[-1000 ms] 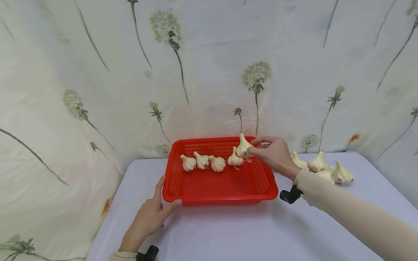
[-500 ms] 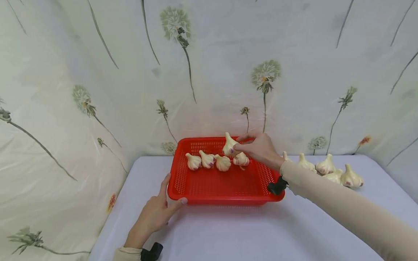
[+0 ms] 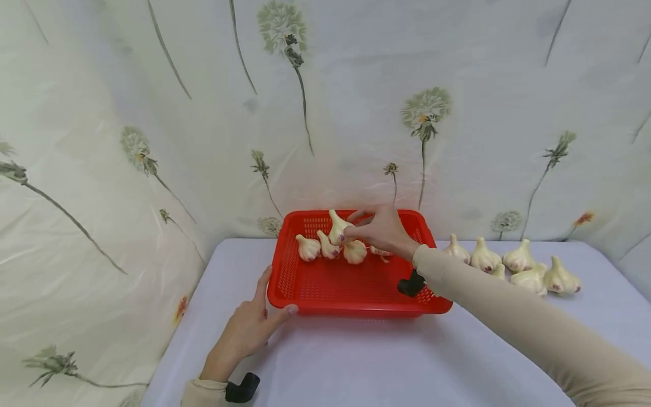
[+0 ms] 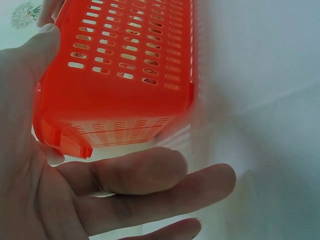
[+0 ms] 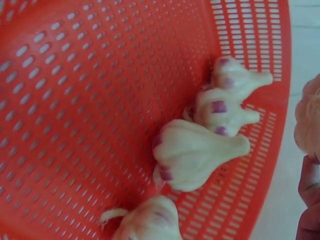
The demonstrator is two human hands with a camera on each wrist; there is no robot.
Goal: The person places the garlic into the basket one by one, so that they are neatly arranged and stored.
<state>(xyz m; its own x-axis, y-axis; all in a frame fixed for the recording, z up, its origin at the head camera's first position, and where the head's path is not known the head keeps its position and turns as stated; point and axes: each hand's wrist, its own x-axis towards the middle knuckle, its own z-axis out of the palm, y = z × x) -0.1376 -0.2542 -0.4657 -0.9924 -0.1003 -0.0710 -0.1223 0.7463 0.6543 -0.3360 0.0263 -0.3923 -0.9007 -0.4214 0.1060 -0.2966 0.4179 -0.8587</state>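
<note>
The red perforated basket has several garlic bulbs in a row along its back part. My right hand pinches another garlic bulb by its side, neck up, above that row; in the right wrist view this bulb shows at the right edge. My left hand touches the basket's front left corner, thumb on the front rim and index finger along the left side. In the left wrist view the other fingers extend loosely beside the basket wall.
More garlic bulbs stand in a group on the white table, right of the basket and partly behind my right sleeve. A curtain with dandelion prints hangs behind the table.
My right hand has carried the pinched bulb leftward over the basket, from the row's right end toward its left part. My left hand stays at the basket's corner. The head view has shifted slightly.
</note>
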